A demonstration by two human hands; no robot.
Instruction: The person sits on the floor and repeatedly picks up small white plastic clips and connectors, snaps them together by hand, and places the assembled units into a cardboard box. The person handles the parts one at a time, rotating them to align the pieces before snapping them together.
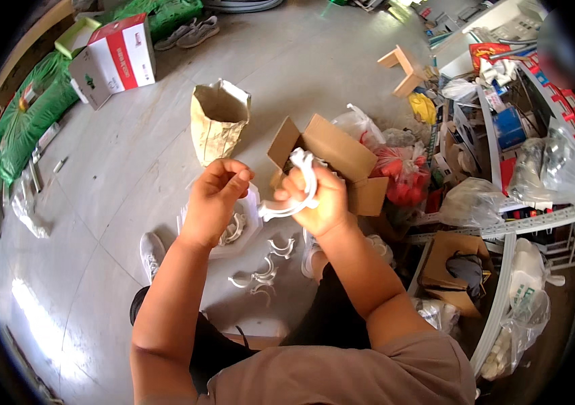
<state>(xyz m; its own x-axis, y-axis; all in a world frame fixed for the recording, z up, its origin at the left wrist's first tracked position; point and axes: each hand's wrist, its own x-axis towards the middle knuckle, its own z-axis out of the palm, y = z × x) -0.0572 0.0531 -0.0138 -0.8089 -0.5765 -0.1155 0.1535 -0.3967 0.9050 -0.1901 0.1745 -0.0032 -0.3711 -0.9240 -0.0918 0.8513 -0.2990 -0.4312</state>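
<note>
While right hand grips white clamp, left hand raised, fingers pinched, empty.

A paper bag stands left of the cardboard box; loose clips lie on the floor below them.

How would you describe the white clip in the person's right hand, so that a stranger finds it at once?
Start at the open cardboard box on the grey floor. In front of it, the right hand holds a white curved plastic clip. Unlike the clips on the floor, it is held up.
</note>
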